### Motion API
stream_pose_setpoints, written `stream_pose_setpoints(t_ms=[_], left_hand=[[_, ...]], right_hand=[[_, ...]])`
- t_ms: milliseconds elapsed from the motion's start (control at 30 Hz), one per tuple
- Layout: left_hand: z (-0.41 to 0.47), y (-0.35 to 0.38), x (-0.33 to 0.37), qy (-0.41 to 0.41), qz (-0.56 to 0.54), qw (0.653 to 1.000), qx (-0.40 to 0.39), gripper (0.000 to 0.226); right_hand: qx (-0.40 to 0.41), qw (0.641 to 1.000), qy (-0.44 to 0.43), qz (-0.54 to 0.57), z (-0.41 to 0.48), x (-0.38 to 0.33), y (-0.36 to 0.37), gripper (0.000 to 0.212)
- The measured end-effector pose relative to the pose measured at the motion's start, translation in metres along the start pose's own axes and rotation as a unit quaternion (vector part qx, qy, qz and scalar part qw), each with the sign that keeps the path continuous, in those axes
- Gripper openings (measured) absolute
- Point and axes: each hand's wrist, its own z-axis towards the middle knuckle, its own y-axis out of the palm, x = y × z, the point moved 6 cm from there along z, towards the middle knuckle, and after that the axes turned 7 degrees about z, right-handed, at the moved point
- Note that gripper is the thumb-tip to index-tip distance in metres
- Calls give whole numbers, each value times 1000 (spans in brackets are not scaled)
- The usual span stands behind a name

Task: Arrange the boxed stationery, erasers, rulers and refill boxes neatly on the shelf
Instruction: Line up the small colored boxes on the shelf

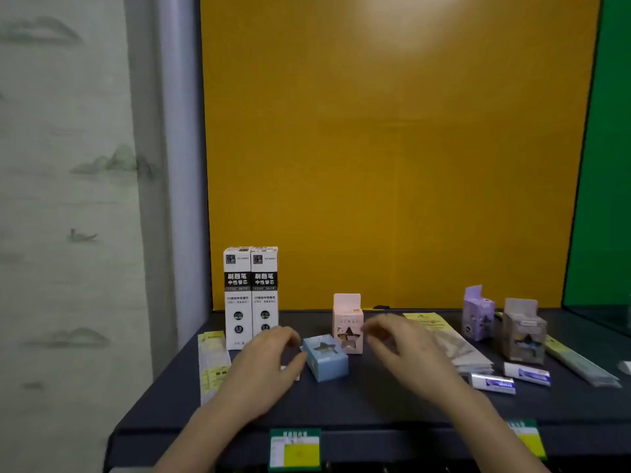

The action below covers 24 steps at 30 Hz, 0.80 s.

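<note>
Shelf (pixel 392 404), dark surface, yellow back panel. Both my hands are over the middle of it.

Left hand (pixel 263 363): grip loosely open, fingers curled, nothing held. Its fingertips are just beside the left end of the blue box (pixel 326 357), which lies on its side, star window up, slightly skewed. Contact with it I cannot tell. Something small and white shows under this hand; unidentifiable.

Right hand (pixel 403 349): blurred, grip open and empty, just beside the pink box (pixel 348 324), which stands upright behind the blue one.

Two tall refill boxes (pixel 251 298) stand touching, side by side at the left, labels forward: presumably the neat end of the row. A flat ruler pack (pixel 211 363) lies along the left edge. More flat packs (pixel 450 343) lie to the right of my right hand. A purple box (pixel 478 314) and a grey box (pixel 522 331) stand upright further right, with two erasers (pixel 493 383) loose in front of them.

Judgement: hands flank the blue box to stand it upright beside the pink one. Right side not yet sorted.
</note>
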Motion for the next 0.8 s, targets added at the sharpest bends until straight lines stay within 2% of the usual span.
stream_pose_setpoints(t_ms=[133, 300, 367, 433, 533, 600, 700, 800], left_hand=[[34, 17, -13, -32, -20, 997, -62, 35], [61, 52, -30, -94, -78, 975, -185, 81], [65, 64, -33, -100, -86, 961, -244, 102], [69, 73, -35, -88, -64, 955, -277, 112], [73, 80, -37, -72, -31, 953, -291, 99], [73, 82, -37, -69, -33, 952, -297, 90], [72, 84, -35, -66, -40, 949, -305, 92], [72, 85, -34, -61, -72, 950, -298, 84]], right_hand=[[13, 998, 44, 40, 35, 20, -2, 29], [-19, 988, 133, 81, 67, 45, 22, 80], [-46, 978, 161, 123, 74, 53, 31, 91], [-86, 967, 173, 163, 78, 59, 41, 96], [-117, 955, 175, 207, 80, 63, 51, 94], [-116, 952, 178, 219, 80, 65, 56, 83], [-108, 950, 173, 236, 79, 66, 62, 63], [-87, 955, 164, 232, 78, 68, 60, 56]])
